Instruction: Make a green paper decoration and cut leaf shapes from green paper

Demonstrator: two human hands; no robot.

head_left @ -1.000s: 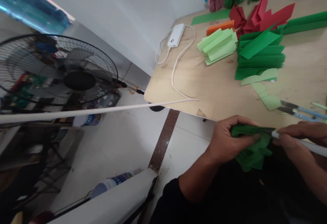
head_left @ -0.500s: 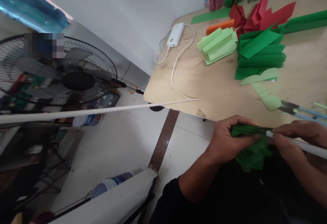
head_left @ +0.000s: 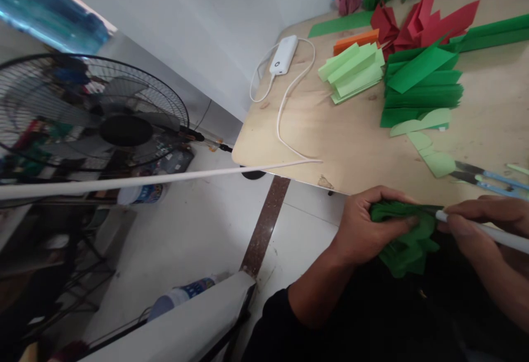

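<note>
Left hand (head_left: 363, 227) curled shut around crumpled green paper (head_left: 403, 241), low on the right, just past the table (head_left: 330, 130) edge. Right hand (head_left: 483, 221) pinching a white stick (head_left: 487, 231), tip on the paper. Higher up on the table, folded green paper (head_left: 421, 89), red paper (head_left: 425, 23), and scissors (head_left: 487, 180) near the right side.

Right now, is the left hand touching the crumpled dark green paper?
Touching. The head view shows the left hand closed around the crumpled dark green paper, with its fingers lying directly on the paper and no gap between them.
</note>
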